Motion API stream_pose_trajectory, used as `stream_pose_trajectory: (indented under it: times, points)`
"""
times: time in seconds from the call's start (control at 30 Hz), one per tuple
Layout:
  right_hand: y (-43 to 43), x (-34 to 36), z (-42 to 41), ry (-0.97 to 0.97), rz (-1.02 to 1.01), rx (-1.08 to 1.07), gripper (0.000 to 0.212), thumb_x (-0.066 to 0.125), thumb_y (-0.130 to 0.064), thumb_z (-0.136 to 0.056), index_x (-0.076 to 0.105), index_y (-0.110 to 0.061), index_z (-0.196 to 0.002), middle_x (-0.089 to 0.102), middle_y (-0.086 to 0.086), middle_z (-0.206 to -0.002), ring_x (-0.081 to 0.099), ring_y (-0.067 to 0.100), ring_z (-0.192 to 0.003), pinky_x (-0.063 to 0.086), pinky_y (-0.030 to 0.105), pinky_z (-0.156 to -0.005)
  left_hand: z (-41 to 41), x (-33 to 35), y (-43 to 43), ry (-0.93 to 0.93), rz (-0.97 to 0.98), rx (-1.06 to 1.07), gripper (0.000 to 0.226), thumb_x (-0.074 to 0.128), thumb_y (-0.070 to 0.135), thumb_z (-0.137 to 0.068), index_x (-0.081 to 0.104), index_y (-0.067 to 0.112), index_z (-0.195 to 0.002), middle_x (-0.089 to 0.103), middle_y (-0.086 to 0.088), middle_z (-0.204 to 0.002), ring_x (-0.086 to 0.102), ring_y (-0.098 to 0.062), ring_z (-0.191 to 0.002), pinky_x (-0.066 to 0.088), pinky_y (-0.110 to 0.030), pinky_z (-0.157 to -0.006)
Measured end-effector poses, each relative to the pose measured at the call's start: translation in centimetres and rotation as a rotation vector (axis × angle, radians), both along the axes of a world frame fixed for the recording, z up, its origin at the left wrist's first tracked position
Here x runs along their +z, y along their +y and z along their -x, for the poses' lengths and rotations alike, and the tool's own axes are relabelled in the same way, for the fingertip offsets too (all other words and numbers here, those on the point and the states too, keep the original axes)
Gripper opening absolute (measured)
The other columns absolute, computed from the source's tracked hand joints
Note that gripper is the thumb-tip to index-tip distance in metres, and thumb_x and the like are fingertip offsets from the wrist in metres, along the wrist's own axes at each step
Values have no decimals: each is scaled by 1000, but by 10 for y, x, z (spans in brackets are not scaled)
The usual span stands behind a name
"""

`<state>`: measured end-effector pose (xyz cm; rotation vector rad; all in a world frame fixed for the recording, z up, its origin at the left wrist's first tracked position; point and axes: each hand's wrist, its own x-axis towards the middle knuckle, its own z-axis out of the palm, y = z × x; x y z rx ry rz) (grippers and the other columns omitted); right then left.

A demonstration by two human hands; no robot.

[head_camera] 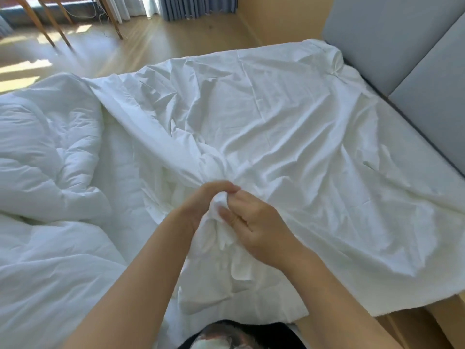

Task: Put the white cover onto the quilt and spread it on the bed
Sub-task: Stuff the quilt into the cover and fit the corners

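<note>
The thin white cover (pixel 289 137) lies wrinkled across the right half of the bed, reaching the headboard side. The puffy white quilt (pixel 47 152) is bunched up on the left half. My left hand (pixel 201 202) and my right hand (pixel 254 222) meet in the middle near the bed's front edge. Both grip the same gathered bunch of the cover's fabric, fingers curled round it. A loose fold of the cover hangs down below my hands.
A grey padded headboard (pixel 407 46) runs along the right side. The wooden floor (pixel 151 44) lies beyond the bed, with wooden furniture legs (pixel 47 28) and blue-grey curtains (pixel 196 6) at the far side. The bed's wooden frame (pixel 427 323) shows at the lower right.
</note>
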<state>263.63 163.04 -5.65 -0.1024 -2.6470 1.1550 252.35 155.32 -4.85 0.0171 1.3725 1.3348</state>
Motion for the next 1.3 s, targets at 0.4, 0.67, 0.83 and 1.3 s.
stream_pose_trajectory:
  times: [0.4, 0.67, 0.83, 1.3]
  points:
    - [124, -51, -6, -184, 169, 31, 18, 56, -15, -91, 71, -10, -99, 56, -6, -87, 54, 17, -89, 43, 29, -83, -21, 11, 51, 342, 241, 94, 26, 63, 10, -52, 69, 12, -77, 68, -6, -73, 66, -22, -67, 53, -31, -61]
    - [152, -45, -16, -197, -122, 101, 29, 44, -24, -93, 68, -8, -90, 56, -3, -81, 51, 16, -78, 43, 27, -67, -29, -6, 54, 168, 499, -162, 21, 57, 24, -78, 65, 9, -91, 62, -12, -85, 58, -26, -77, 45, -32, -71]
    - [164, -9, -4, -141, -551, 49, 25, 41, -14, -90, 59, -7, -76, 48, 1, -66, 53, 26, -64, 34, 28, -50, -24, 7, 58, 215, 218, 92, 22, 69, 15, -65, 69, 10, -86, 68, -12, -77, 66, -26, -66, 54, -29, -57]
    - [164, 10, 12, -26, 33, -340, 23, 40, -16, -100, 47, -16, -78, 46, -7, -62, 43, 11, -56, 33, 29, -56, -23, 0, 73, 119, -201, 377, 13, 57, 11, -61, 67, 13, -52, 60, -2, -53, 60, -13, -46, 46, -19, -43]
